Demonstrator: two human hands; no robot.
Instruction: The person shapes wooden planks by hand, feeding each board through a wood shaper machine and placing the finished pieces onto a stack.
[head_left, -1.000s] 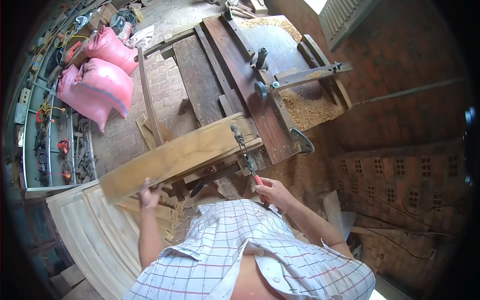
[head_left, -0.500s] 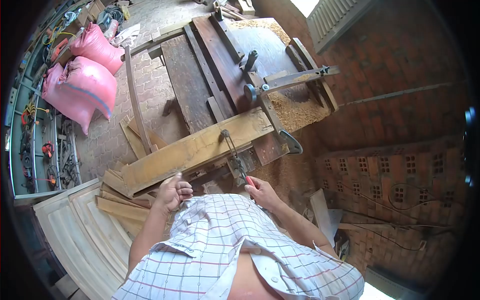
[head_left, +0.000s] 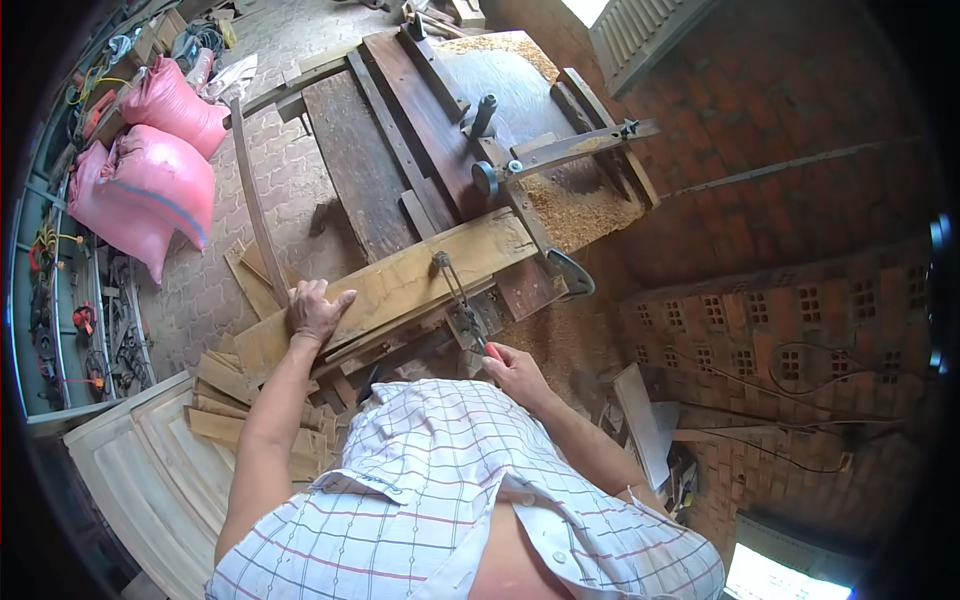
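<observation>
Up from beside the board (head_left: 395,287), the left hand (head_left: 318,314) now rests on its left end, thumb apart from fingers. Right hand (head_left: 518,375) grips the clamp's red handle (head_left: 492,351). Board lies under the clamp's tip (head_left: 441,260); whether locked, I can't tell.

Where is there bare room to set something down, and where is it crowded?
Bare paving lies between the pink sacks and the long wooden bar. The plank is bare between the left hand and the red-handled clamp. Crowded: the wood offcuts by the panelled door.
</observation>
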